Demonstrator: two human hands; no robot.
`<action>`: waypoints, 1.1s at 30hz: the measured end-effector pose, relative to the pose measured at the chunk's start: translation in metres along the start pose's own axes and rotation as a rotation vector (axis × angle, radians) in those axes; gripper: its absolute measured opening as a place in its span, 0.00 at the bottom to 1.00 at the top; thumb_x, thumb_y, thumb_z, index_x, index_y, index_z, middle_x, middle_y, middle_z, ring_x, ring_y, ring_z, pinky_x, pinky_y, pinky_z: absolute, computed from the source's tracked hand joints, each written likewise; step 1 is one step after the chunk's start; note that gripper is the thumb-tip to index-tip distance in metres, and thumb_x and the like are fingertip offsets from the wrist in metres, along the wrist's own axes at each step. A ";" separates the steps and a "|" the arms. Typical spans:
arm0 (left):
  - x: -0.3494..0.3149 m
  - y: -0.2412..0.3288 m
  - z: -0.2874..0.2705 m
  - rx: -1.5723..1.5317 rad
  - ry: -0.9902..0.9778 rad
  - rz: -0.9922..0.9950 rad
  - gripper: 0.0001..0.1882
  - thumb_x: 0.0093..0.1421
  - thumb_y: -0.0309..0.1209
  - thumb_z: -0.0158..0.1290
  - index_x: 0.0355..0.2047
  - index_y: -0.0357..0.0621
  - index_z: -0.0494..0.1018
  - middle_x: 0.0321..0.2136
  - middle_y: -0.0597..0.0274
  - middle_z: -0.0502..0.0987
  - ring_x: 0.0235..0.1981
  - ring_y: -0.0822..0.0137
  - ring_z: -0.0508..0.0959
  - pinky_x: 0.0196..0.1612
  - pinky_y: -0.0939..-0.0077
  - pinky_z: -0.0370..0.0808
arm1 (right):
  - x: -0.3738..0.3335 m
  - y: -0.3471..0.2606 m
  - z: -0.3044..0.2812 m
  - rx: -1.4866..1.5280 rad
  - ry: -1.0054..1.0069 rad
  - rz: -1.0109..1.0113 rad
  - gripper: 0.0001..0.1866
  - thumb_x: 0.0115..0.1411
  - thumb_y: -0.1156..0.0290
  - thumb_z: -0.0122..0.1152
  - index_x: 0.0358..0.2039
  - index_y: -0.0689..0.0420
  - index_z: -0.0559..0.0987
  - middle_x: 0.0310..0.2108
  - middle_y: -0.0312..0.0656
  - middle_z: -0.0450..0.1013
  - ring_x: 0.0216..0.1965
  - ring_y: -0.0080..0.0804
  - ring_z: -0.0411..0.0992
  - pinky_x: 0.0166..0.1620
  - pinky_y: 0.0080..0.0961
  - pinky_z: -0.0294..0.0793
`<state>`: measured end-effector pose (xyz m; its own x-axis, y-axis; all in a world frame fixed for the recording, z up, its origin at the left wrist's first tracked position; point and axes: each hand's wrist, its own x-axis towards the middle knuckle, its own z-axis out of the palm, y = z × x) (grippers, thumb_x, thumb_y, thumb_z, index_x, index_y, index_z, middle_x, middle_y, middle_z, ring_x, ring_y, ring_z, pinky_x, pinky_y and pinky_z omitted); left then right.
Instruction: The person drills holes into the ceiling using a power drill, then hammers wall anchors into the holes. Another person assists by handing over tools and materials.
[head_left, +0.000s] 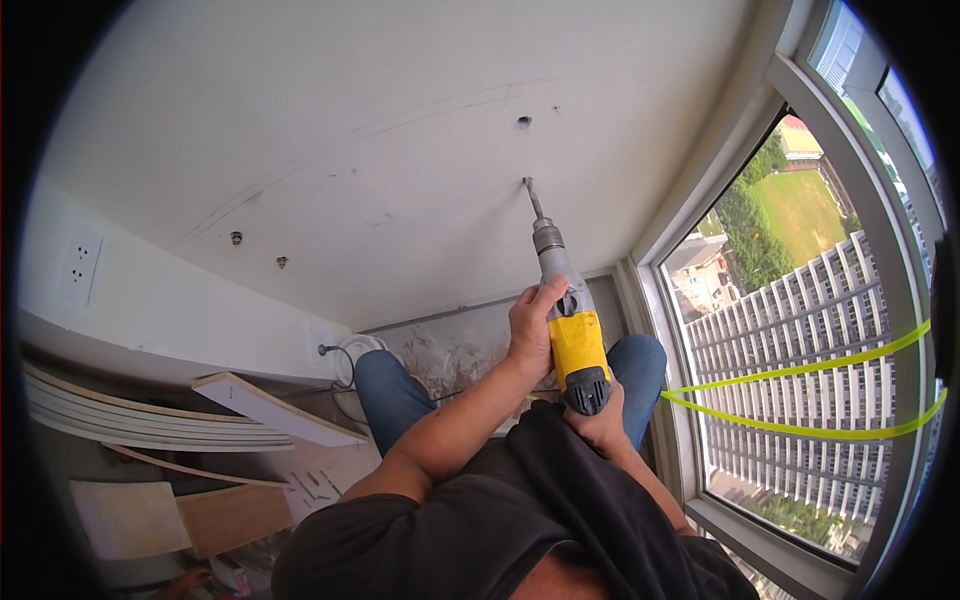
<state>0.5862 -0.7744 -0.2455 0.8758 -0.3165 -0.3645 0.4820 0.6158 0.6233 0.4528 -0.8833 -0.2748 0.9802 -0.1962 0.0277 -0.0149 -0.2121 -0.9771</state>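
Observation:
A yellow and grey power drill [578, 340] points away from me, tilted slightly left, its bit [535, 200] meeting the white wall [420, 210] at a small dark spot. My left hand [535, 325] is wrapped round the grey front of the drill, behind the chuck [547, 236]. At the rear my right hand [602, 418] grips the drill from below; the drill body hides some of its fingers. Just above the bit's tip is a dark drilled hole [524, 122], with a small pencil cross nearby. Two metal fittings, one of them a brassy anchor [236, 238], sit in the wall further left.
At right, a framed window [785, 330] shows tall buildings, with a yellow-green strap [800, 375] across it. A wall socket [80, 268] and a plugged-in cord [335, 352] are at left. Boards and curved panels [150, 415] lie lower left. A dusty ledge [450, 350] runs below the wall.

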 end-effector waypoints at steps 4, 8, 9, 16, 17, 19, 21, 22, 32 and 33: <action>0.002 0.018 0.007 -0.014 -0.094 -0.134 0.22 0.56 0.43 0.61 0.38 0.37 0.69 0.27 0.54 0.76 0.25 0.59 0.80 0.31 0.62 0.80 | 0.001 -0.006 -0.004 -0.079 -0.024 0.011 0.27 0.41 0.71 0.71 0.43 0.63 0.73 0.35 0.53 0.78 0.40 0.51 0.79 0.45 0.36 0.76; 0.001 0.023 0.005 -0.011 -0.145 -0.233 0.21 0.54 0.43 0.61 0.36 0.38 0.69 0.26 0.54 0.76 0.25 0.58 0.80 0.31 0.60 0.80 | -0.003 -0.008 0.001 -0.195 0.007 0.018 0.26 0.42 0.71 0.71 0.43 0.63 0.73 0.34 0.53 0.79 0.40 0.53 0.79 0.44 0.37 0.76; 0.001 0.021 0.003 -0.011 -0.147 -0.225 0.21 0.54 0.43 0.61 0.36 0.38 0.69 0.26 0.54 0.76 0.25 0.58 0.80 0.31 0.60 0.80 | -0.004 -0.008 0.002 -0.195 0.005 0.010 0.26 0.42 0.71 0.71 0.43 0.63 0.73 0.34 0.53 0.79 0.40 0.53 0.79 0.44 0.37 0.76; -0.019 0.011 0.000 0.016 -0.211 -0.214 0.21 0.56 0.45 0.58 0.36 0.38 0.71 0.26 0.53 0.77 0.26 0.58 0.80 0.33 0.61 0.80 | -0.022 -0.006 -0.005 -0.178 0.011 -0.033 0.27 0.44 0.71 0.71 0.46 0.64 0.73 0.34 0.54 0.78 0.41 0.53 0.79 0.45 0.38 0.76; -0.020 0.010 -0.003 0.015 -0.230 -0.211 0.22 0.57 0.46 0.56 0.37 0.38 0.72 0.27 0.53 0.77 0.27 0.58 0.80 0.35 0.60 0.80 | -0.023 -0.008 -0.005 -0.203 0.018 -0.039 0.29 0.44 0.71 0.70 0.48 0.64 0.73 0.35 0.54 0.78 0.41 0.53 0.79 0.45 0.37 0.76; -0.021 0.008 -0.007 -0.007 -0.236 -0.215 0.23 0.57 0.48 0.55 0.38 0.37 0.72 0.27 0.52 0.78 0.28 0.58 0.80 0.35 0.60 0.80 | -0.026 -0.016 -0.006 -0.231 0.020 -0.072 0.31 0.43 0.71 0.70 0.50 0.64 0.73 0.37 0.54 0.78 0.41 0.52 0.79 0.46 0.37 0.76; -0.026 0.008 -0.008 -0.033 -0.236 -0.219 0.24 0.57 0.49 0.55 0.38 0.37 0.72 0.28 0.52 0.78 0.28 0.58 0.80 0.35 0.60 0.80 | -0.031 -0.021 -0.007 -0.260 0.015 -0.101 0.32 0.43 0.72 0.70 0.52 0.64 0.73 0.38 0.54 0.78 0.42 0.51 0.79 0.47 0.36 0.76; -0.028 0.007 -0.008 -0.042 -0.246 -0.224 0.25 0.57 0.50 0.55 0.39 0.37 0.72 0.28 0.52 0.78 0.28 0.58 0.80 0.36 0.60 0.80 | -0.033 -0.020 -0.009 -0.282 0.028 -0.151 0.34 0.42 0.72 0.70 0.53 0.64 0.73 0.39 0.54 0.78 0.43 0.50 0.78 0.47 0.36 0.76; -0.065 -0.039 -0.012 -0.126 -0.221 -0.228 0.21 0.56 0.43 0.61 0.40 0.39 0.71 0.27 0.58 0.76 0.26 0.64 0.79 0.32 0.67 0.80 | -0.085 0.013 -0.040 -0.394 -0.015 -0.220 0.37 0.46 0.67 0.72 0.56 0.67 0.70 0.44 0.56 0.77 0.44 0.53 0.78 0.50 0.38 0.75; -0.073 -0.029 -0.011 -0.116 -0.280 -0.247 0.22 0.55 0.43 0.61 0.41 0.40 0.70 0.29 0.59 0.76 0.28 0.65 0.79 0.35 0.68 0.79 | -0.090 0.021 -0.042 -0.397 -0.026 -0.219 0.37 0.46 0.67 0.72 0.56 0.67 0.70 0.44 0.56 0.77 0.44 0.53 0.78 0.50 0.38 0.75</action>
<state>0.5081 -0.7613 -0.2439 0.7151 -0.6400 -0.2811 0.6869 0.5688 0.4523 0.3564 -0.9105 -0.2887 0.9732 -0.0832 0.2145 0.1237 -0.5972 -0.7925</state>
